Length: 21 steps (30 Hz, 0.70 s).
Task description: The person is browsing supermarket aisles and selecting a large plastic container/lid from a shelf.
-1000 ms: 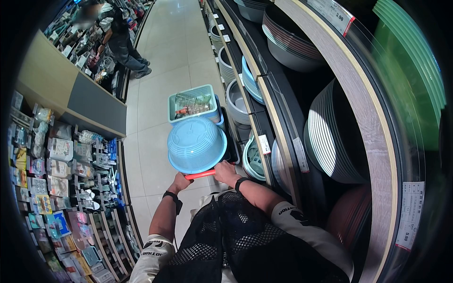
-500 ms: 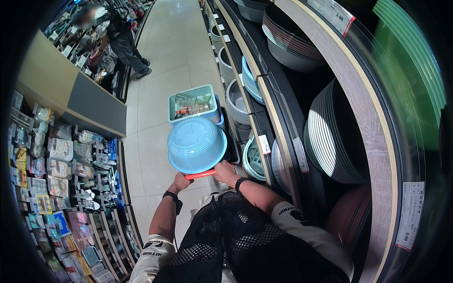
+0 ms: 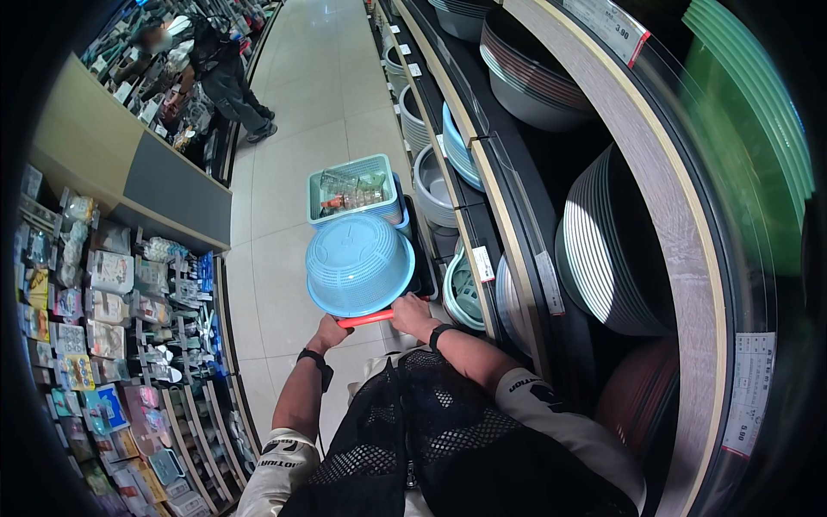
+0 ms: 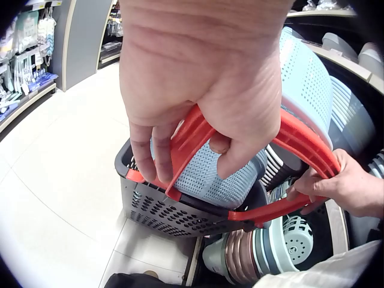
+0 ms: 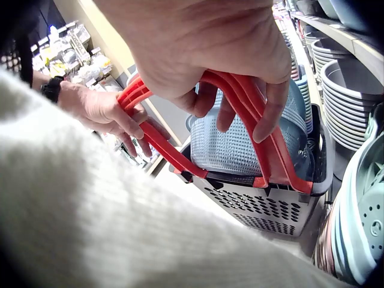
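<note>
My left hand [image 3: 327, 333] grips one side of the red handle [image 3: 370, 318] of a shopping basket [image 4: 162, 213] with dark, hole-punched walls. On the handle's other side, my right hand [image 3: 412, 315] holds on with its fingers curled round it. A light blue plastic colander [image 3: 357, 263] lies upside down in the near part of the basket, just beyond my hands. Past it sits a pale green rectangular basket [image 3: 388, 168], stacked on blue ones, with clear packaged items and something red inside. Both wrist views show the handle's two red bars rising from the rim.
Shelves on the right hold stacked grey basins [image 3: 612, 241], grey tubs [image 3: 435, 185] and mint-green perforated baskets [image 3: 465, 293] close beside the shopping basket. Packaged goods [image 3: 108, 302] hang along the left. A tiled aisle [image 3: 301, 77] runs ahead, where a person [image 3: 228, 73] stands at the left shelves.
The person up the aisle has shifted slightly to the right, leaning toward the shelves. My hands, the shopping basket and the colander have stayed in place.
</note>
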Each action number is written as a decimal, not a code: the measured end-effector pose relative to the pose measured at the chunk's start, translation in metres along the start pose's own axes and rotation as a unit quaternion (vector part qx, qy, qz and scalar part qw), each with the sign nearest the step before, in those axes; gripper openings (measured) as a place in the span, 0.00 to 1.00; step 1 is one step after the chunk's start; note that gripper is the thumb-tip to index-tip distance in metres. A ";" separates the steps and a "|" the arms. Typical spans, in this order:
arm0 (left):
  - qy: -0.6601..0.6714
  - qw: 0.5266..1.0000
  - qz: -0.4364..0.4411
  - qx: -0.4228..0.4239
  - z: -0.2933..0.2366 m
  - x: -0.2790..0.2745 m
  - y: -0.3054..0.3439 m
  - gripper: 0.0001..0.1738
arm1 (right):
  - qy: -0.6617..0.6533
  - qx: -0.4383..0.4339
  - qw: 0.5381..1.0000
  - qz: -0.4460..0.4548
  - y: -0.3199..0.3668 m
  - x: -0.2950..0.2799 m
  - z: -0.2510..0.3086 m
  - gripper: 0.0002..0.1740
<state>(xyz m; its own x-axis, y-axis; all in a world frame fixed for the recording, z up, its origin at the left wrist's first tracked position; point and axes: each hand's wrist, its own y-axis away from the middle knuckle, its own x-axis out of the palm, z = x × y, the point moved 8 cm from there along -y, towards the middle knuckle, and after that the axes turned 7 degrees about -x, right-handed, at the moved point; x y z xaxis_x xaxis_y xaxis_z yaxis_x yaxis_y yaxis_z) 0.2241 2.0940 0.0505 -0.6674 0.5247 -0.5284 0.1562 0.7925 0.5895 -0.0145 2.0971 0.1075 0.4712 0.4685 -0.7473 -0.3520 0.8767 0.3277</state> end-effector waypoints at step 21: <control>0.009 1.000 -0.004 0.004 0.015 0.004 -0.009 0.22 | -0.011 -0.004 1.000 -0.017 0.001 -0.002 0.001 0.12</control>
<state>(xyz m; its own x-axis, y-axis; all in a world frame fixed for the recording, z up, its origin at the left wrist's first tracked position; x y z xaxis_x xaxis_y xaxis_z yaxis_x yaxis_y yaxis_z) 0.2307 2.0935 0.0337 -0.6813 0.5121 -0.5230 0.1561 0.7997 0.5797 -0.0149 2.0968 0.1101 0.5006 0.4400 -0.7455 -0.3420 0.8917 0.2966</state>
